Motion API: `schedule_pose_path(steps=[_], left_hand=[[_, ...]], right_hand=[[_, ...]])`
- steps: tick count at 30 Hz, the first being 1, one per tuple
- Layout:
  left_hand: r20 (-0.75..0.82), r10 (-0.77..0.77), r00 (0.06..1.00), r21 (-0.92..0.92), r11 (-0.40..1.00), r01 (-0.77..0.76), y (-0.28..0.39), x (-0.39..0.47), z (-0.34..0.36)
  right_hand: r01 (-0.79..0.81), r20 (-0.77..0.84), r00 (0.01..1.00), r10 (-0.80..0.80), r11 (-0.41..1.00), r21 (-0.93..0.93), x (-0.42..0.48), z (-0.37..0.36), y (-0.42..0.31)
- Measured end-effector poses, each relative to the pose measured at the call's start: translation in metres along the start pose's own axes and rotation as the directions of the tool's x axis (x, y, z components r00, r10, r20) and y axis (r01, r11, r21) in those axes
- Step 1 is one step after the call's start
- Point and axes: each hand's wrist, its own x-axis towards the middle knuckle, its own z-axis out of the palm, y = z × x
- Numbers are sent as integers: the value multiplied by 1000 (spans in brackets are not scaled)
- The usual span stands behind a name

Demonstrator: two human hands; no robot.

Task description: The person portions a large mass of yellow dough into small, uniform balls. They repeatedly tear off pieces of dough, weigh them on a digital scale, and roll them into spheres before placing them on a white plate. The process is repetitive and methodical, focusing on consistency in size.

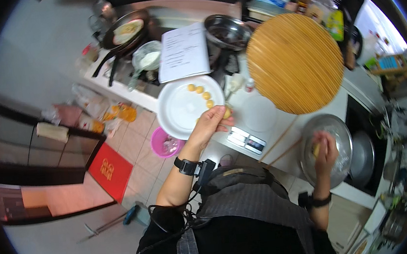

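My left hand [208,124] is over the right rim of a round white plate [174,107], its fingers on a small yellow ball [227,113]. Several similar yellow balls [206,96] lie on the plate in a curved row. Over to the right, my right hand [326,150] is above a large metal bowl [307,128], blurred, with a yellow lump [316,149] in its fingers. Clear plastic film seems to lie in the bowl. Between the hands are a translucent round disc [259,113], a phone-like device [246,140] and a pair of wooden chopsticks [280,137].
A round slatted wooden board [294,64] covers the back right counter. Behind the plate lies a handwritten sheet [183,52], beside a bowl of white powder [148,61], a frying pan [128,32] and a steel bowl [228,32]. Below the counter stands a pink bin [158,145].
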Motion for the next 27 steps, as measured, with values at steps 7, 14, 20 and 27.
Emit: schedule_pose_path(steps=[7,14,20,27], left_hand=[[-350,453,820,864,495,95,-31,31,-134],[-327,497,804,941,246,231,-50,101,-175],[-376,491,786,909,360,210,-54,117,-174],[-401,460,792,895,381,232,-51,118,-177]], right_hand=[[-344,-16,937,348,931,121,-66,-29,45],[-201,-34,980,198,971,-133,-43,-33,12],[-323,-126,942,310,941,-100,-68,-41,13],[-341,-169,920,354,934,106,-64,-44,10]])
